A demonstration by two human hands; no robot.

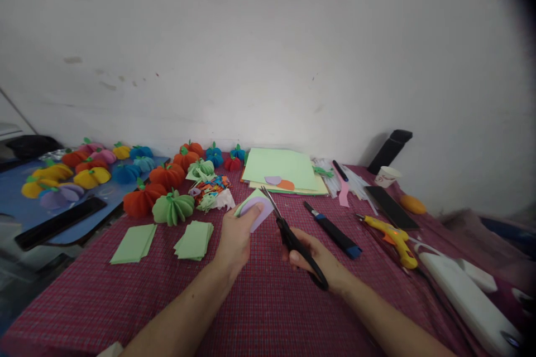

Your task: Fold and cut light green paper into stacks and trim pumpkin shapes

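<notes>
My left hand pinches a lilac paper template together with light green paper behind it, thumb on top. My right hand grips black-handled scissors, with the blades pointing up and left beside the paper's right edge. The blades look slightly apart. Left of my left hand lie two stacks of green paper rectangles, one nearer and one farther left. Behind them stands a light green paper pumpkin.
Several coloured paper pumpkins and paper scraps cover the left side. Green sheets lie by the wall. At right are a utility knife, a yellow glue gun, a dark phone, a paper cup and a white power strip.
</notes>
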